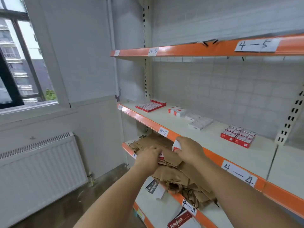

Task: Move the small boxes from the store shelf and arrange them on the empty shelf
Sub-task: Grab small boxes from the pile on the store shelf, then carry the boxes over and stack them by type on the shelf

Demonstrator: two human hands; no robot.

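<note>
My right hand [189, 151] grips a small red and white box [176, 145] just below the orange edge of the shelf labelled 04-4 [184, 127]. My left hand [148, 156] holds another small red and white box [161, 156] over a heap of brown paper bags [174, 170]. On the 04-4 shelf lie groups of small boxes: red ones at the far left [150, 105], a red and white pair [176, 111], white ones [198, 121] in the middle, and red ones [237, 135] to the right.
The upper shelf marked 4-5 [213, 46] juts out overhead. Notebooks [179, 220] lie on the lowest shelf. A white radiator [37, 170] stands on the left wall under a window [18, 63]. A slotted upright [289, 119] divides the shelving at the right.
</note>
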